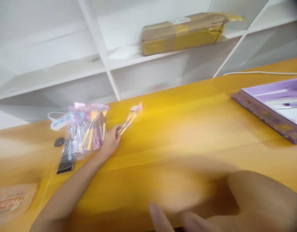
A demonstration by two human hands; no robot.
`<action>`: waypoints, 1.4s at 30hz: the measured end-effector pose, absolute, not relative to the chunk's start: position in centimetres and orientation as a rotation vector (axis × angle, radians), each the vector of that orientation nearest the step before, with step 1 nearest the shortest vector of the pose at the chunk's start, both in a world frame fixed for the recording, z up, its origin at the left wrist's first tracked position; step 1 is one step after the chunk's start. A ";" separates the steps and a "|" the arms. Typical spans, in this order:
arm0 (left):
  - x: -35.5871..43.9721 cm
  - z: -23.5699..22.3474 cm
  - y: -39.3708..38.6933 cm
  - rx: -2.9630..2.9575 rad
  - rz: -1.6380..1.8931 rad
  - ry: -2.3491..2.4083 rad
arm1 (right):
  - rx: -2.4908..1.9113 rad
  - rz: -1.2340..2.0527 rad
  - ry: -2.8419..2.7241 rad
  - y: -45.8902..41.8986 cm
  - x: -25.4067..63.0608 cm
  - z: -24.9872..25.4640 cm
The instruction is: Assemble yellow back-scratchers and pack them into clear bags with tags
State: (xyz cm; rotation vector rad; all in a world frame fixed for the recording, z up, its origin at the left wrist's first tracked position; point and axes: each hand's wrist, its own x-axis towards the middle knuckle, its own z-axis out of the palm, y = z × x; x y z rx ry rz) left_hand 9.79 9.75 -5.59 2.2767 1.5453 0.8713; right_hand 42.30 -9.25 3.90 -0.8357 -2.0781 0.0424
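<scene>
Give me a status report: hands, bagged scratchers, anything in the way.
Left hand: gripping bagged yellow back scratchers by the handle end. Right hand: blurred, grip unclear. Possible obstruction: plastic-bagged pile beside left hand.

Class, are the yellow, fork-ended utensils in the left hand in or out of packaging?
In: shiny clear plastic surrounds the yellow utensils, and a white label shows.

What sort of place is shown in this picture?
Probably a storeroom or small office with a work table; I cannot be certain. White shelving holds a taped cardboard parcel, and long-handled items in clear bags lie on the wood-coloured table.
</scene>
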 end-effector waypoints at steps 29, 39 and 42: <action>15.9 -3.1 4.2 1.848 0.467 1.259 | -1.304 0.664 -1.716 4.2 39.2 -7.7; 15.5 -4.4 4.6 1.770 0.417 1.021 | -1.038 0.818 -1.914 4.8 40.1 -7.2; 15.5 -4.4 4.6 1.744 0.415 0.987 | -1.067 0.821 -1.868 4.6 40.0 -7.5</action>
